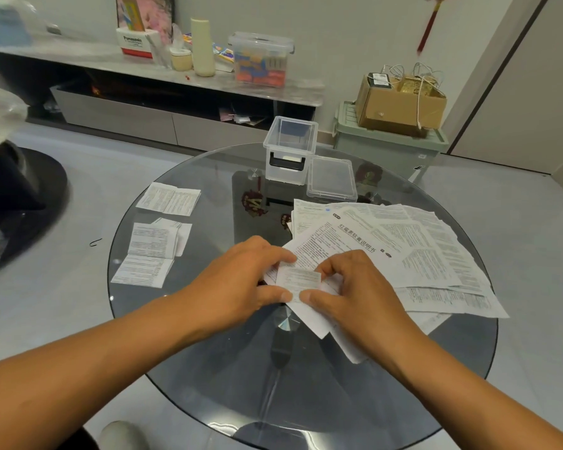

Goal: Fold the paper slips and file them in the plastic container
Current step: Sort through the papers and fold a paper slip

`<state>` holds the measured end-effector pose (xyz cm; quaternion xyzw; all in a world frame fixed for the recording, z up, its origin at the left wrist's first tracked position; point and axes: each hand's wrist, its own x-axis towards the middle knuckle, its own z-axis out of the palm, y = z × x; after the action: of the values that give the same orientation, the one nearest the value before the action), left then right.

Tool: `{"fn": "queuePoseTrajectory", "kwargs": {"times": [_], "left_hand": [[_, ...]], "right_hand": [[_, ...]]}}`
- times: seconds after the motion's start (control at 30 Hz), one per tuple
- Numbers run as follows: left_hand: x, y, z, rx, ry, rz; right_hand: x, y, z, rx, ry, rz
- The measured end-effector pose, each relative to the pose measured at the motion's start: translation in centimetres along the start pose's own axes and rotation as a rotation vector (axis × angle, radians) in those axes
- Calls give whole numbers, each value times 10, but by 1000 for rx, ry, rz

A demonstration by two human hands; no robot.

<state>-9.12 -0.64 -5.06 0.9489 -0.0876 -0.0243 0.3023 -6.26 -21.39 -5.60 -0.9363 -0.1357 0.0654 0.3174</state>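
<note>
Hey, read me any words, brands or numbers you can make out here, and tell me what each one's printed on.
"Panasonic": white and red cardboard box on the grey shelf.
"红霉素软膏说明书": large white printed leaflet on the round glass table.
Small folded paper slip, pinched by left hand and right hand: print too small to read.

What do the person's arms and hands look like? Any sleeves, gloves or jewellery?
Both forearms are bare right up to the frame's edge, with no sleeves showing. The left hand and right hand are ungloved. No watch, ring or bracelet is visible.
</note>
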Motion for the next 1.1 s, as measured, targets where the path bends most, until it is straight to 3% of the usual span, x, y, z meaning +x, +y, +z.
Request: {"fn": "queuePoseTrajectory", "kwargs": {"times": [0.13, 0.47, 0.6, 0.73, 0.83, 0.97, 1.1], "left_hand": [[5, 3, -4, -27, -80, -49], [-3, 5, 0, -244, 15, -10], [1, 3, -30, -256, 135, -91], [4, -30, -72, 19, 287, -249], [6, -59, -81, 244, 261, -359], [7, -64, -65, 339, 234, -302], [9, -49, -54, 331, 273, -193]], "right_hand": [[1, -6, -1, -38, -39, 24], [-7, -12, -6, 288, -45, -20], [-5, -16, -15, 386, -58, -35], [-6, -13, -24, 94, -30, -124], [-14, -19, -30, -203, -177, -130], [-30, -29, -29, -387, -280, -253], [-29, -27, -25, -513, -182, -278]]}}
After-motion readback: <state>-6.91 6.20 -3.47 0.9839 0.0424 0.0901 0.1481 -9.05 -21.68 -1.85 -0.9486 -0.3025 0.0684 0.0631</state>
